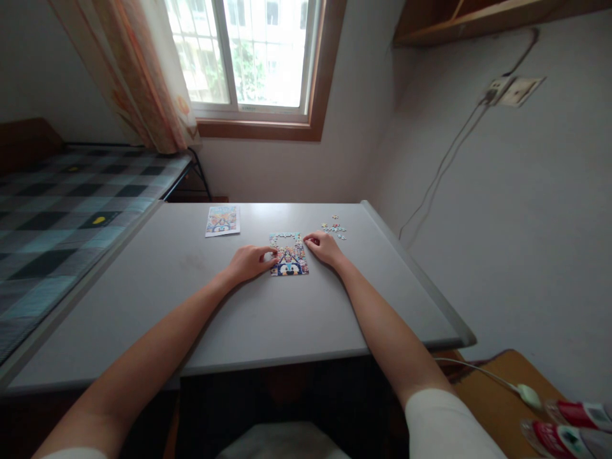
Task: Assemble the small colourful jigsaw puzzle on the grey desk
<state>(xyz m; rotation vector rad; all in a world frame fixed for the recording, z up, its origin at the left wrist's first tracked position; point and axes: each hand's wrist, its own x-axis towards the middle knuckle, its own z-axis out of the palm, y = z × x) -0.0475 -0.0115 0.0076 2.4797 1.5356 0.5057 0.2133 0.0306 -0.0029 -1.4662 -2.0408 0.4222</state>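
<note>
A partly assembled jigsaw puzzle (290,269) lies flat on the pale table (268,319), with a blue cartoon face in its lower part. Its upper middle has a gap where the tabletop shows through. My left hand (249,262) rests at the puzzle's left side, its fingers bent and the fingertips on the edge. At the upper right edge is my right hand (324,246), thumb and fingers drawn together. Whatever may be between those fingertips is too small to make out. Loose puzzle pieces (335,228) lie just beyond my right hand.
A printed picture sheet (222,220) lies at the table's back left. A bed with a checked cover (95,204) stands on the left, a window (258,57) behind. Cables (437,172) hang down the right wall. Bottles (564,437) and a charger (529,396) are at lower right.
</note>
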